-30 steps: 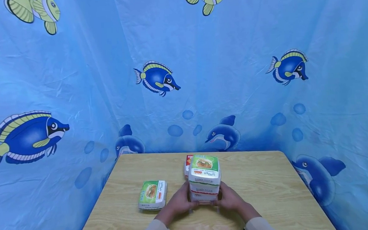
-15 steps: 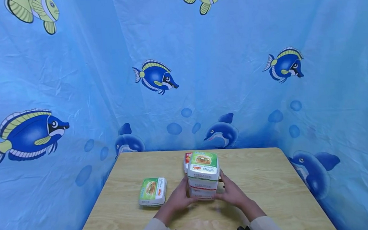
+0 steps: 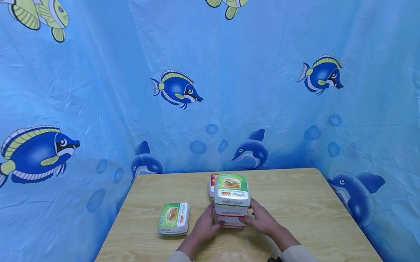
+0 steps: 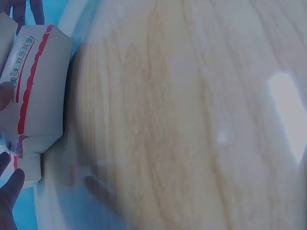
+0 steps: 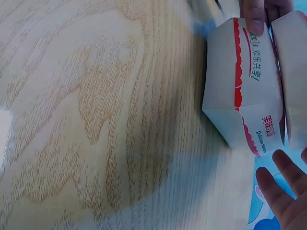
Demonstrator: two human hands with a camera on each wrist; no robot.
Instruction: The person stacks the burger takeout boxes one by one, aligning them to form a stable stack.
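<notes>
Two burger boxes are stacked at the middle of the table: a green-topped burger box [image 3: 231, 188] lies over a red-trimmed burger box [image 3: 233, 220]. My left hand [image 3: 204, 225] holds the stack low on its left side, its thumb over the front of the lower box. On the other side my right hand [image 3: 262, 220] stands close by; in the right wrist view its fingers [image 5: 280, 184] are spread and fairly straight, just off the box's side. Behind the stack, a red-topped burger box [image 3: 212, 185] is mostly hidden.
Another green-topped burger box [image 3: 174, 219] lies on the wooden table [image 3: 286, 194], left of my left hand. A blue curtain [image 3: 260, 82] printed with fish and dolphins hangs behind the table and along both sides.
The stack stays in nearly the same place on the table. My hands have shifted slightly, with both thumbs a little higher on the lower box. The view has shifted slightly.
</notes>
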